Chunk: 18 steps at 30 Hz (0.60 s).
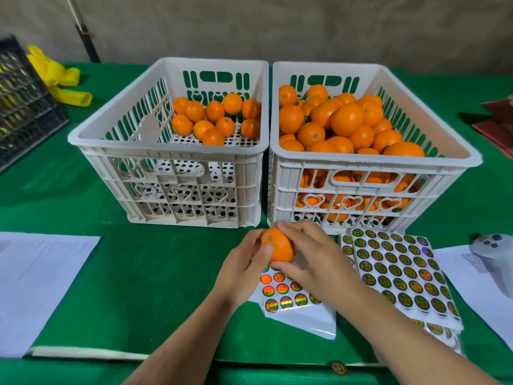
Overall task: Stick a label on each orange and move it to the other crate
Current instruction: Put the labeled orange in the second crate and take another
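Around: paper [41, 287], yellow bags [59, 76], label sheets [399, 270] | orange [277, 247] above table [125, 273], before crates, stem end up-left | left hand [244, 270] and right hand [313, 259] both grip it

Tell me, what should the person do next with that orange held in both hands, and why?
Probably finish pressing the label on, then carry the orange to the left crate. Both the left hand and right hand grip it above the sticker sheets, in front of the crates. The right crate is piled full, the left holds only a few, so it looks like the destination. No label shows from here.
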{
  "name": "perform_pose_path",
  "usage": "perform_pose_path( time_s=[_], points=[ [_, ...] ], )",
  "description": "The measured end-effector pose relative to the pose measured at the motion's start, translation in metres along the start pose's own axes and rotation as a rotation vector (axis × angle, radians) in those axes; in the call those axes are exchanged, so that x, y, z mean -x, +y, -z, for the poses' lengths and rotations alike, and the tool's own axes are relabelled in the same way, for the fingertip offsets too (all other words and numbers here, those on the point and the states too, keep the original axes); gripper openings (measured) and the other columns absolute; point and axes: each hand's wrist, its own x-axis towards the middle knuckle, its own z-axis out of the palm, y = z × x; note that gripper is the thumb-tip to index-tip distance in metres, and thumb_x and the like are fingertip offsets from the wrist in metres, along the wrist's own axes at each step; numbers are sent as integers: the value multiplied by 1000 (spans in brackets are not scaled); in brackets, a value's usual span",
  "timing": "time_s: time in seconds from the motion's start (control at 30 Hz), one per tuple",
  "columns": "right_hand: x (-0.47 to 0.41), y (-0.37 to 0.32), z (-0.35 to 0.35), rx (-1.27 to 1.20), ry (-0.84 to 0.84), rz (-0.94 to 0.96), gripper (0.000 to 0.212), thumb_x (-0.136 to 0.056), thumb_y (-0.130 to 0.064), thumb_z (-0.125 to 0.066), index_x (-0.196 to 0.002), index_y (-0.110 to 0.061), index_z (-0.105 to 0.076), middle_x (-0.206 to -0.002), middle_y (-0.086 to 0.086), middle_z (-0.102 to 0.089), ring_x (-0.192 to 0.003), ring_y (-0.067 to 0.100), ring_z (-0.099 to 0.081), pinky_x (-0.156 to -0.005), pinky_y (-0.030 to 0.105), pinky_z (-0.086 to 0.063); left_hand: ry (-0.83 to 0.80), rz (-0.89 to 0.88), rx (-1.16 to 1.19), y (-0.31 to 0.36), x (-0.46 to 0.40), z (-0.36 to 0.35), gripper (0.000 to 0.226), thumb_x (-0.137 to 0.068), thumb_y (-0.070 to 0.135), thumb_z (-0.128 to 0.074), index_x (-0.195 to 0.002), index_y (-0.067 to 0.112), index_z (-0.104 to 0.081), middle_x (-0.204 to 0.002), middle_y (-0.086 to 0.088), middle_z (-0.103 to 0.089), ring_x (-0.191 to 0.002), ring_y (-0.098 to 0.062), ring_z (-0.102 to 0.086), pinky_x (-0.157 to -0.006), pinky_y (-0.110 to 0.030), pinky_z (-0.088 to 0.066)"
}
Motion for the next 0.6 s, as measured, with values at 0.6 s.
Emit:
perform_pose_path(
  time_s=[0.6],
  points=[
    [-121,79,179,263,-8,-384,25,-99,-38,-58,-116,-29,-74,-119,-2,-67,-106,19,-58,-89,37,-45,-36,26,-146,-12,-9,-5,23,-103,57,-51,-125,62,-46,-101,26,-68,-82,5,-64,-70,-10,-43]
  ],
)
